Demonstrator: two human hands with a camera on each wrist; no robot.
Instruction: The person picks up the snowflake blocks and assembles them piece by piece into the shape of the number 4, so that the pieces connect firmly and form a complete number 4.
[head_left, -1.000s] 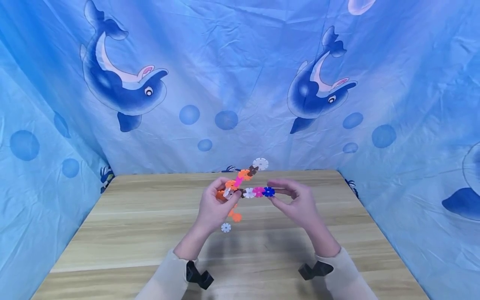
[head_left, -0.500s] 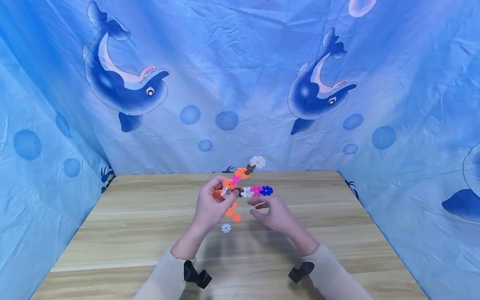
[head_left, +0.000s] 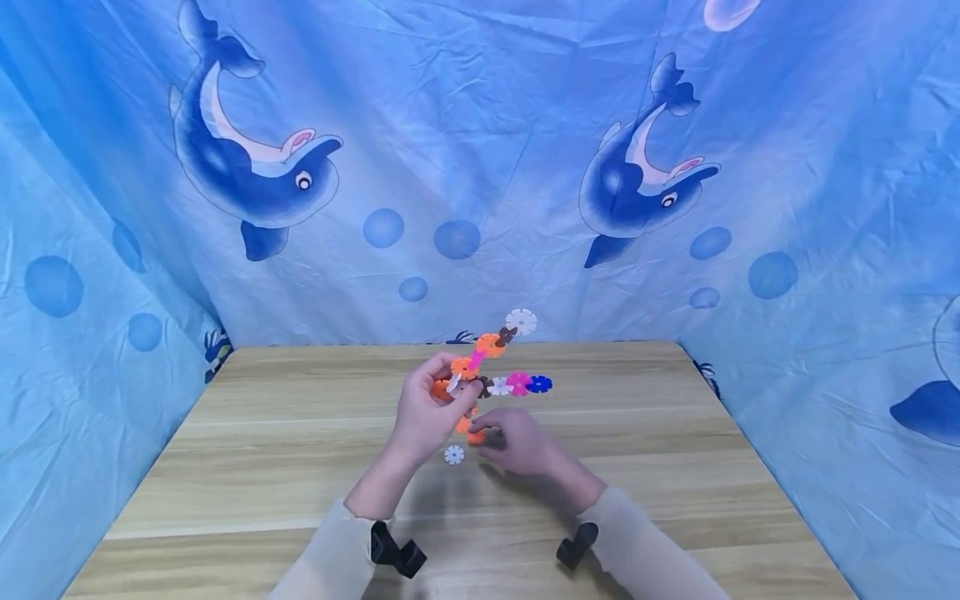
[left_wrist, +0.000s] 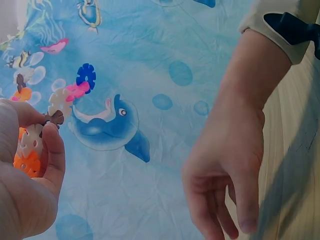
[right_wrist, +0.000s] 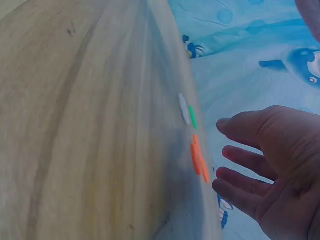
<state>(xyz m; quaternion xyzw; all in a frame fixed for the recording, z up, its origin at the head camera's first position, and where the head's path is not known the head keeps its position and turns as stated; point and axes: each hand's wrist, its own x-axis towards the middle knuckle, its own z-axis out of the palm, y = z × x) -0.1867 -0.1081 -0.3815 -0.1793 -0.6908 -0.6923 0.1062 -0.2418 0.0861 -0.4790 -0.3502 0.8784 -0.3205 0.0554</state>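
My left hand (head_left: 427, 412) pinches a branching chain of notched plastic snowflake discs between thumb and fingers. One branch runs right through brown, white and pink to a blue disc (head_left: 538, 384); another slants up through orange, pink and brown to a white disc (head_left: 521, 322). Part of the chain is hidden behind the left hand. My right hand (head_left: 521, 443) is low at the loose orange discs (right_wrist: 195, 157), fingers loosely spread with nothing between them. Beyond its fingertips in the right wrist view lie a white disc (right_wrist: 184, 108) and a green disc (right_wrist: 193, 117), flat on the table.
The wooden table (head_left: 300, 467) reaches back to a blue cloth (head_left: 480, 167) printed with dolphins, which hangs behind it and on both sides. A black wrist mount (head_left: 397, 550) sits on the left sleeve, and another mount (head_left: 577, 546) on the right.
My right hand has left the blue end of the chain and moved left and down to the loose orange discs. The left hand keeps the chain in nearly the same place.
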